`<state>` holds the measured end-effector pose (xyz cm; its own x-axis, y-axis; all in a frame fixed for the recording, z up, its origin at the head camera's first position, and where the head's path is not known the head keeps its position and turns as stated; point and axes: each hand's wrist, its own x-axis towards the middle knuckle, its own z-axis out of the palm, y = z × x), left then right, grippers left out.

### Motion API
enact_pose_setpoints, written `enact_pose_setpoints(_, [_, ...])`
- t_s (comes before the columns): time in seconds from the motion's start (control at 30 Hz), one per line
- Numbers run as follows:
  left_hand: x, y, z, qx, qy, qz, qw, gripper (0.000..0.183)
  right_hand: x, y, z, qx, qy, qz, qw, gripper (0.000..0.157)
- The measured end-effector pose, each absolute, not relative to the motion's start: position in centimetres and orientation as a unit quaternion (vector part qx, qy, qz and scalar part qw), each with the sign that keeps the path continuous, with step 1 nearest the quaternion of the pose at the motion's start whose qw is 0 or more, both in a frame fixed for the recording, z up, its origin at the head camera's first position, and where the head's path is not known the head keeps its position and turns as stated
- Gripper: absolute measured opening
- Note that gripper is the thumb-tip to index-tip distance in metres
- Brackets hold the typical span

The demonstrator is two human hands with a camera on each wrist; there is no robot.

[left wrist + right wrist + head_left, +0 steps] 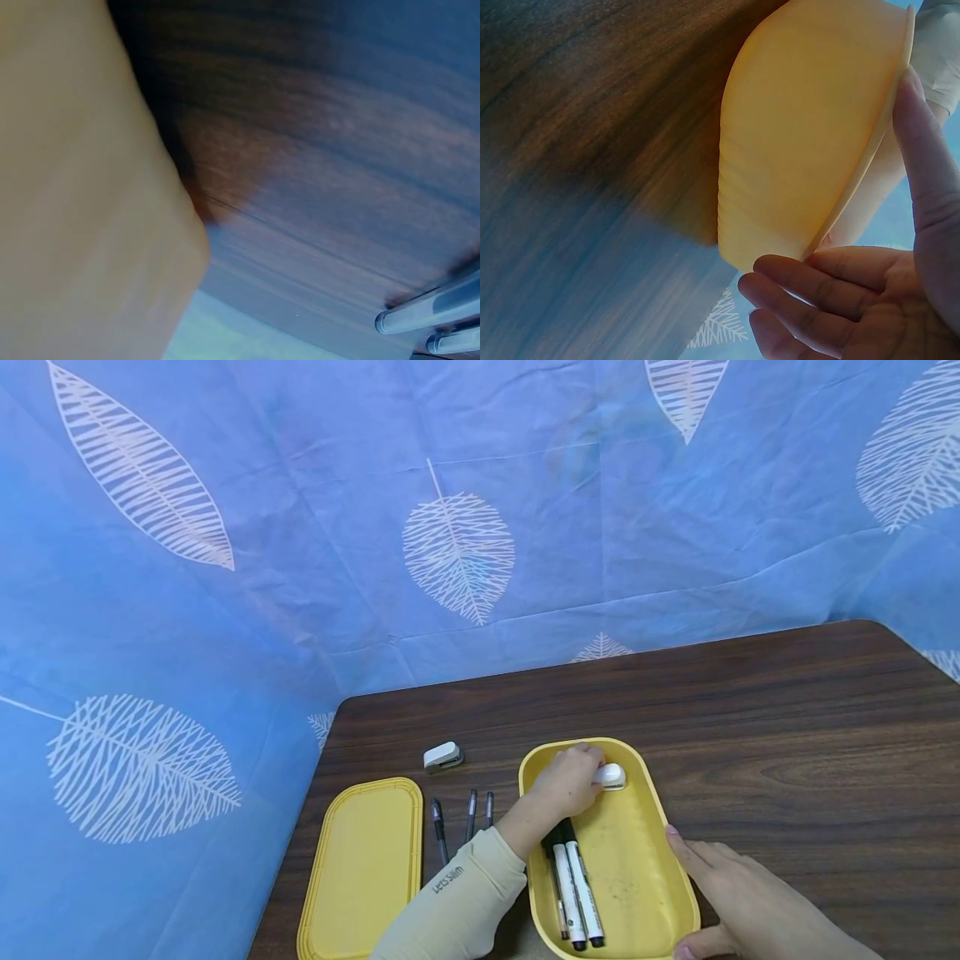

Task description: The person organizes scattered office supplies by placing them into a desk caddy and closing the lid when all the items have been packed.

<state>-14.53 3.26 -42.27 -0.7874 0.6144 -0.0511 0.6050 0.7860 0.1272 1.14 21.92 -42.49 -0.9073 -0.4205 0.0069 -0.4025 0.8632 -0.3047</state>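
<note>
My left hand [566, 783] reaches into the far end of a yellow plastic box [626, 868]. Its fingers hold a small white stapler [611, 776] low inside, and the fingertips are partly hidden. Two white markers [577, 893] with black caps lie along the box's left side, with a thin pen [561, 902] beside them. On the right, my right hand [738, 893] touches the box's rim with its thumb and fingers spread. The right wrist view shows those fingers fairly straight against the box's outer wall [810, 127].
A yellow lid [363, 868] lies flat at the left of the dark wooden table [810, 743]. Between lid and box are several pens [439, 827], partly behind the left sleeve. Another white stapler [442, 756] sits behind them. A blue leaf-patterned cloth [337, 510] hangs behind.
</note>
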Motion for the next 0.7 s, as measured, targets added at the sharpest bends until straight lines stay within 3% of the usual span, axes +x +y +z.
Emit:
enact_pose_setpoints(0.3, [-14.55,3.36,-42.36,0.324,0.943,0.055,0.046,0.017,0.98,21.83,-42.08,-0.183,0.964,-0.168,0.092,0.125])
enact_pose_setpoints(0.7, [-14.48,3.25,-42.39,0.316,0.945,0.07,0.049,0.015,1.24,21.77,-42.29,-0.186,0.966,-0.164,0.076,0.125])
